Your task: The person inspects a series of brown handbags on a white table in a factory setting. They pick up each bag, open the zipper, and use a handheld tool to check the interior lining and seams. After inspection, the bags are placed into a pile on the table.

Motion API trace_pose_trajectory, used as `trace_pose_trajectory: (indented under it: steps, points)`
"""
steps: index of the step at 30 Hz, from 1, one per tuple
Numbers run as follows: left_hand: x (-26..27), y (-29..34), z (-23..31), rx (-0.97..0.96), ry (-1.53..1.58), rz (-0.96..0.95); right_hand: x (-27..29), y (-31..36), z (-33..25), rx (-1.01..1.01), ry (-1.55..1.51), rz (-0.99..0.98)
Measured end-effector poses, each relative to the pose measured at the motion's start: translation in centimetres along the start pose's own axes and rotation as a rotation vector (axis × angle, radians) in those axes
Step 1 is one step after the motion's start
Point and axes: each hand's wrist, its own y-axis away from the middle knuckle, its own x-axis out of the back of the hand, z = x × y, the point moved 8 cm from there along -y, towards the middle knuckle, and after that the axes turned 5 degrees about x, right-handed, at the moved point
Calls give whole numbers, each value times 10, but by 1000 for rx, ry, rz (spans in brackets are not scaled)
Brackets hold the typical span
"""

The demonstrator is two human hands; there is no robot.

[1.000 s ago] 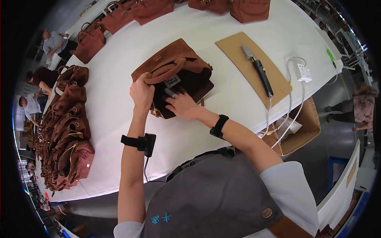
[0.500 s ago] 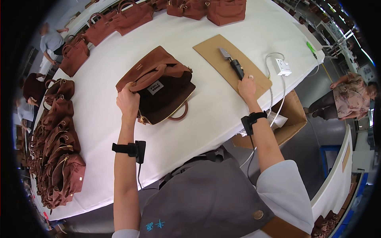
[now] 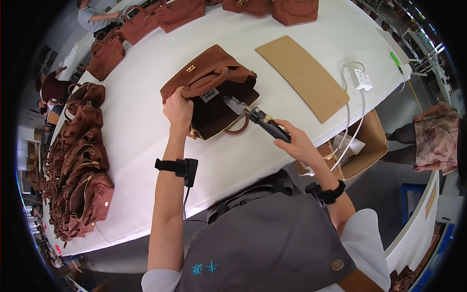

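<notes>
A reddish-brown handbag [image 3: 189,80] lies on its side on the white table, its dark mouth turned toward me. My left hand [image 3: 178,110] is closed on the bag's left edge beside the base of its upper handle. In my right hand [image 3: 295,141] is a small hand iron [image 3: 270,127] with a black grip and a flat metal plate. The plate reaches into the bag's mouth near the pale inner label [image 3: 210,95]; whether it touches the lining I cannot tell. The lower handle [image 3: 239,127] hangs out below the opening.
A brown cardboard sheet [image 3: 304,78] lies right of the bag. Cords run from a white socket block [image 3: 362,80] over the table edge, above an open carton [image 3: 367,146]. Similar bags [image 3: 80,194] crowd the left side and far edge. A person [image 3: 435,138] stands at right.
My right hand has lifted the iron off the cardboard and brought it left, into the bag's mouth. My left hand keeps its grip on the bag. The whole view has shifted slightly.
</notes>
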Motion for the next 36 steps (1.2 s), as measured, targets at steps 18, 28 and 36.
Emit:
trace_pose_trajectory:
  steps: [18,28,36]
  points:
    - [-1,8,0,1,-12,-23,-104,-15,-26,8,333,-201]
    - [-1,13,1,-32,17,-13,-46,-31,3,-84,524,68]
    - [-5,14,-2,-51,10,0,-112,-9,-42,84,436,-224]
